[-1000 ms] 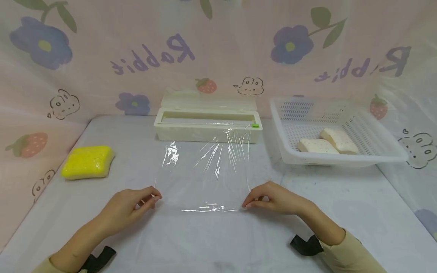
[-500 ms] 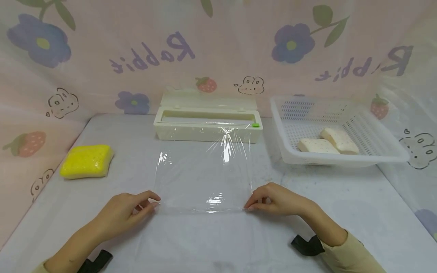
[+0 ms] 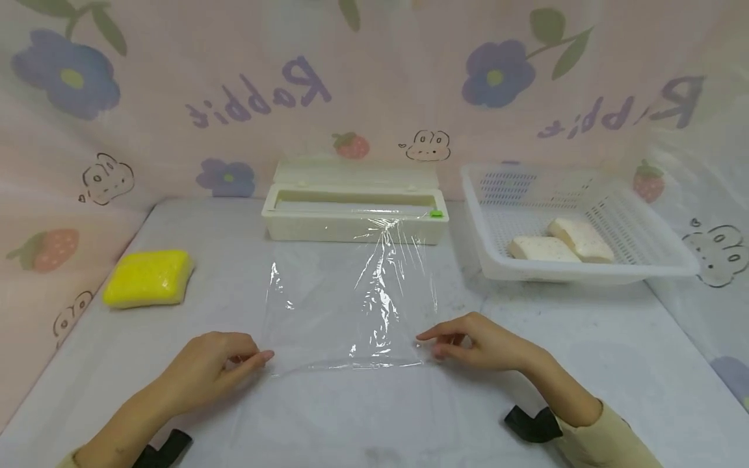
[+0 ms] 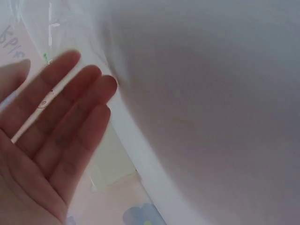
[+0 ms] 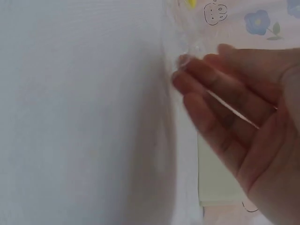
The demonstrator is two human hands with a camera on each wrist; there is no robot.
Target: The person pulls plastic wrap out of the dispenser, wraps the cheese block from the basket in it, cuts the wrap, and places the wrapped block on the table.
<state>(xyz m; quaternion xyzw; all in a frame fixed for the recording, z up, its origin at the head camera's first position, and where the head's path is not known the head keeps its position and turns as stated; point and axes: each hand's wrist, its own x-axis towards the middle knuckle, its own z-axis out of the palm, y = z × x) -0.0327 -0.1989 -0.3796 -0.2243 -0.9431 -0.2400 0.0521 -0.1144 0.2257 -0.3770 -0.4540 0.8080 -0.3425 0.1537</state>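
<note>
A sheet of clear film (image 3: 333, 312) lies spread on the table, running from the front of a cream dispenser box (image 3: 354, 227) whose lid stands raised. At the film's near left corner is the left hand (image 3: 213, 370); in the left wrist view that hand (image 4: 61, 117) has its fingers extended and apart from the thumb. By the near right corner is the right hand (image 3: 486, 341), index finger pointing over the film's edge. The right wrist view shows this hand (image 5: 239, 103) with loosely bent fingers, the tips close to the film; contact is unclear.
A yellow wrapped block (image 3: 149, 278) sits on the table at the left. On the right a white perforated basket (image 3: 591, 272) holds two pale speckled blocks (image 3: 582, 240). Behind the box hangs a printed curtain (image 3: 374, 84). The box has a green slider (image 3: 436, 214).
Both hands have released the film's near corners, and the fingers have parted. The film's near edge has settled slightly closer, and its creases have shifted.
</note>
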